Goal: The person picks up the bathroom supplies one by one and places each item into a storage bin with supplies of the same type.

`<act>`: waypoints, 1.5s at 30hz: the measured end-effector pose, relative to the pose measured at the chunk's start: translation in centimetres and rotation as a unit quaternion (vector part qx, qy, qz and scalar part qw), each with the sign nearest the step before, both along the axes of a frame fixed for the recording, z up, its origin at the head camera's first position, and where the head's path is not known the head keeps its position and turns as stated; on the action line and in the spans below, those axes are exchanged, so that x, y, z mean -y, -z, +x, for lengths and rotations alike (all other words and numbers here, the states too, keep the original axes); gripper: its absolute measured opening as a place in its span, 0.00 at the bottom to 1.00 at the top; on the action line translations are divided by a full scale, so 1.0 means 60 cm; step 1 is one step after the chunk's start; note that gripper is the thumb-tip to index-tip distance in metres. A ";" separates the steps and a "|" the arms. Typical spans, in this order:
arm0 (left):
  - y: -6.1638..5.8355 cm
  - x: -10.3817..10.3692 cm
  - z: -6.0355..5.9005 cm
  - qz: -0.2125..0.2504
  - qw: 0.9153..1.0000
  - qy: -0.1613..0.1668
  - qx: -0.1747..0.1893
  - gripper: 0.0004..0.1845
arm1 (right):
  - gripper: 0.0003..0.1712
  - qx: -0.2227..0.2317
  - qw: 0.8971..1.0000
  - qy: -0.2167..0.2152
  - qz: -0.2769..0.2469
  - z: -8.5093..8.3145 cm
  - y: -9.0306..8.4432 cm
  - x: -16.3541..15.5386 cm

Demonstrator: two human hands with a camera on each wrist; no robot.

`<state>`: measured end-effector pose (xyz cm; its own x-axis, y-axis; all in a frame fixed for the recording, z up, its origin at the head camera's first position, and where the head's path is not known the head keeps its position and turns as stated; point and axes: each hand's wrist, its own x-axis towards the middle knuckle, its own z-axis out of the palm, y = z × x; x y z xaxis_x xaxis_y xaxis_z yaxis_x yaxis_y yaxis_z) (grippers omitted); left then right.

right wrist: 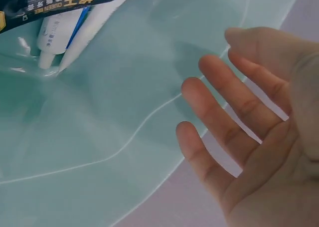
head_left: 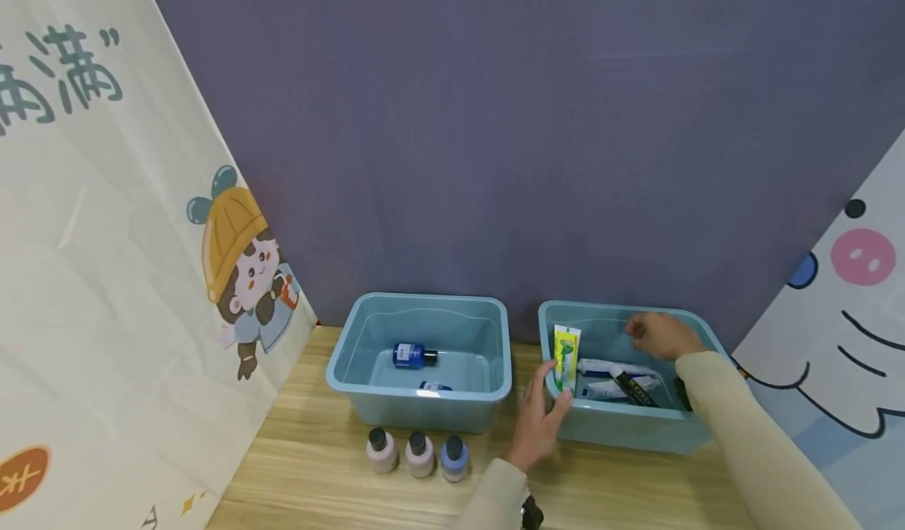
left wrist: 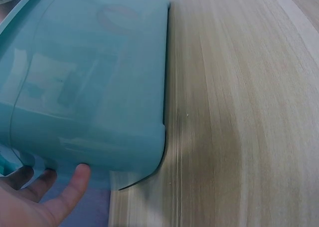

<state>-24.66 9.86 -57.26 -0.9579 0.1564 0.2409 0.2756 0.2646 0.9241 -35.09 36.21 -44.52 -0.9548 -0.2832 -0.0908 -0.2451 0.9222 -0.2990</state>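
Observation:
The left hand (head_left: 535, 428) rests at the front left corner of the right-hand blue bin (head_left: 622, 424), fingers extended. In the left wrist view, its fingertips (left wrist: 79, 173) touch the bin's outer wall. The right hand (head_left: 662, 335) is over the back of the same bin, fingers loosely bent and holding nothing. Below it lie white tubes (head_left: 613, 367) and a black tube (head_left: 634, 387) with gold lettering. A yellow-green tube (head_left: 566, 349) leans upright against the bin's left side, near the left hand.
A second blue bin (head_left: 417, 412) stands left, holding a blue bottle (head_left: 408, 356) and another partly hidden by the rim. Before it stand two pink bottles (head_left: 382, 453) and a periwinkle bottle (head_left: 454, 461), all black-capped. A grey-purple panel (head_left: 495, 137) rises behind the wooden table (head_left: 304, 451).

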 end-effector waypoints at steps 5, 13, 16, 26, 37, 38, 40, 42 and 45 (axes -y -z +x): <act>-0.001 0.001 0.000 0.006 1.000 0.004 0.003 0.27 | 0.14 -0.005 1.000 -0.003 -0.010 0.010 -0.006 0.000; 0.002 -0.002 0.001 0.003 1.000 0.003 0.002 0.27 | 0.16 -0.030 0.999 -0.011 -0.030 0.038 -0.023 0.008; 0.003 -0.002 0.001 -0.001 1.000 -0.001 -0.001 0.27 | 0.16 -0.040 0.998 -0.011 -0.038 0.046 -0.025 0.010; 0.006 -0.005 0.001 -0.002 1.000 -0.006 0.000 0.28 | 0.15 -0.084 0.994 -0.011 -0.063 0.082 -0.018 0.015; 0.017 -0.005 -0.007 0.003 0.999 -0.019 -0.027 0.29 | 0.15 -0.118 0.988 0.005 -0.095 0.144 -0.005 0.022; 0.018 -0.005 -0.008 0.005 0.999 -0.018 -0.027 0.28 | 0.14 -0.120 0.988 0.007 -0.097 0.149 -0.002 0.023; 0.019 -0.005 -0.009 0.007 0.999 -0.019 -0.026 0.29 | 0.14 -0.123 0.987 0.012 -0.104 0.159 0.004 0.026; 0.020 -0.005 -0.011 0.008 1.000 -0.019 -0.023 0.29 | 0.14 -0.133 0.985 0.018 -0.109 0.169 0.011 0.028; 0.023 -0.006 -0.013 0.004 1.000 -0.017 -0.021 0.29 | 0.12 -0.153 0.981 0.030 -0.116 0.184 0.025 0.033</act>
